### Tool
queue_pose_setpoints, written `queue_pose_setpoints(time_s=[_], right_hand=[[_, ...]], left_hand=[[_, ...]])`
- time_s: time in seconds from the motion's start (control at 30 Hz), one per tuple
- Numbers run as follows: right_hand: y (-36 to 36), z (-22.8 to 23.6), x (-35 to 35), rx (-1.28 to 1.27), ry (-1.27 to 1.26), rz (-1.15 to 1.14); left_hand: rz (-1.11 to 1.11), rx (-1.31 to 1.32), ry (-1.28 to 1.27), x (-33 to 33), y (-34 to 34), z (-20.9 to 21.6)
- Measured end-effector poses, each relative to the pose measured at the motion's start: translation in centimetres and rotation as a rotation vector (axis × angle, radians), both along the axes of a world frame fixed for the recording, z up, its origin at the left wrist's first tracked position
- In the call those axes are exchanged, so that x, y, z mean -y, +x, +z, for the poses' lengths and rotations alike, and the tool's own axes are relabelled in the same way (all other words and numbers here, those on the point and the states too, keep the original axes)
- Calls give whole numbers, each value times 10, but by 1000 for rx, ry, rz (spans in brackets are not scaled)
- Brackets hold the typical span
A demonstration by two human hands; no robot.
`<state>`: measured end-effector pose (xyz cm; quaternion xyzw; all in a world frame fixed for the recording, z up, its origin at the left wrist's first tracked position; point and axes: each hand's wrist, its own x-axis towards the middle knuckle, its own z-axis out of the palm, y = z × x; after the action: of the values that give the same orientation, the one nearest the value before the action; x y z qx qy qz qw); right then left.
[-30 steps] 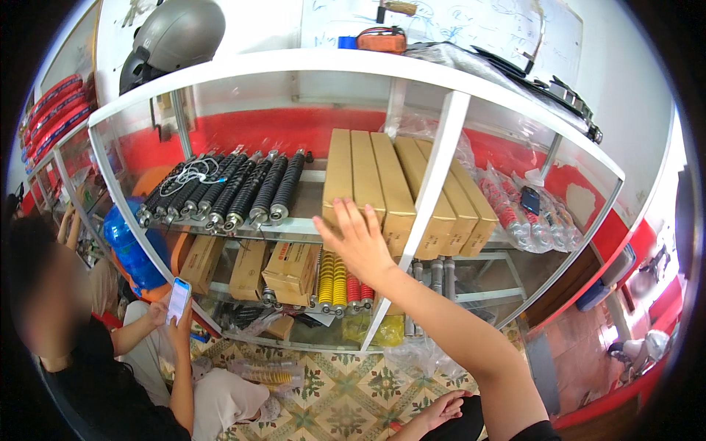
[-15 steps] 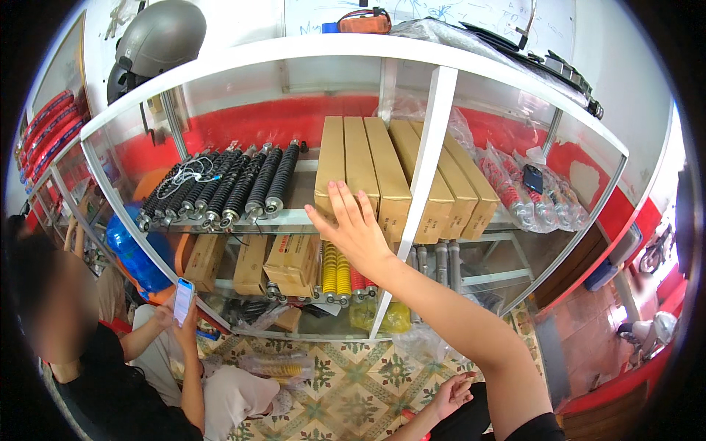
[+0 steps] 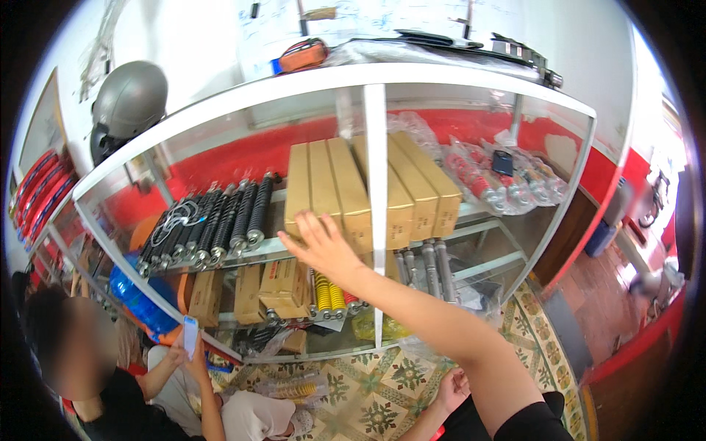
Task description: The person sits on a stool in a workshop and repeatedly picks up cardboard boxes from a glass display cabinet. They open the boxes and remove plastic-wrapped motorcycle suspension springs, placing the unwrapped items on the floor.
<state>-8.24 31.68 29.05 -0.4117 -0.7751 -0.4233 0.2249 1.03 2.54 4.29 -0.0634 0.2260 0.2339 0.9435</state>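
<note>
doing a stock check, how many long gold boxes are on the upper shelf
6 gold boxes: three left of the white post, one partly behind it, two right of it. Others could be hidden.

The right grip [image 3: 318, 246] partly hides the leftmost box [image 3: 298, 180]; right of it, a post [image 3: 375, 176] covers part of another box [image 3: 400, 224]. Left of it, a person's face [image 3: 82, 353] is blurred.

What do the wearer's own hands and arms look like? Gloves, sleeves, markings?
Right hand: ungloved, slim fingers, no ring or watch visible; forearm uncovered, short black sleeve on the upper arm. Left hand: also ungloved; its sleeve is out of frame.
</note>
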Motion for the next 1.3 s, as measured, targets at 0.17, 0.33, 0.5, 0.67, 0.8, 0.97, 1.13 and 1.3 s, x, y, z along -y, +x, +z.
queue_pose_setpoints(time_s=[0.17, 0.33, 0.5, 0.67, 0.8, 0.97, 1.13, 1.3], right_hand=[[6, -4, 2, 15, 35, -29], [13, 0, 8, 28, 152, -9], [11, -2, 8, 6, 169, 46], [13, 0, 37, 5, 184, 83], [4, 3, 85, -56, 109, 128], [0, 10, 144, 29, 49, 128], [0, 10, 189, 29, 72, 147], [7, -7, 219, 26, 16, 180]], left_hand=[[20, -42, 129, 4, 4, -2], [-58, 91, 98, 5, -7, 43], [-7, -5, 226, 0, 1, -10], [126, 185, 36, -14, -15, 26], [232, 416, 56, -48, -29, 2], [608, 243, 500, -123, -96, 56], [733, 241, 739, -207, -177, 140], [390, 534, 759, -222, -207, 175]])
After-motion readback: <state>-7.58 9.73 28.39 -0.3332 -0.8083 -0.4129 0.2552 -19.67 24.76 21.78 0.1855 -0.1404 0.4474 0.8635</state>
